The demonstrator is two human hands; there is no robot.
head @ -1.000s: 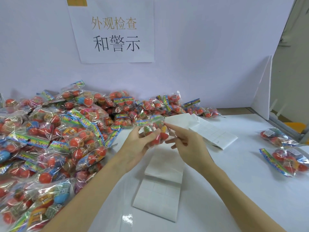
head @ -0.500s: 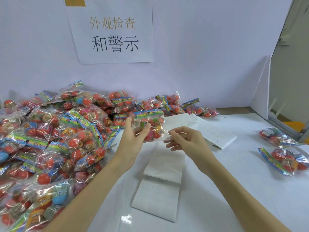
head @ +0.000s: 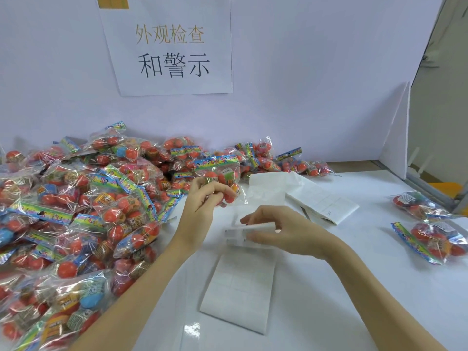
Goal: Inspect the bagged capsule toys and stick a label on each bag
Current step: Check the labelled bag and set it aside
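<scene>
Bag of capsule toys held up off the table by the left hand, fingers curled round its lower part, just in front of the big heap of bags along the table's left edge and back-left corner. Lifted a little higher and turned since a second ago, with the printed header strip now on top.

Right hand gone from the bag: a second ago at its side, half a second ago drawing away, now lower and nearer, over the folded label strip lying mid-table. Fingers bent toward the raised top fold of the strip, thumb and forefinger close together at its edge; motion blur there, so cannot tell whether a label is already pinched or only being picked at.

Probably the look-over of this bag finished and the labelling step begun: one label to peel, then onto the held bag.

More label sheets unfolded toward the table's back, just right of the bag. Two bags lying apart near the right edge, likely the finished ones. Printed sign on the wall behind.
</scene>
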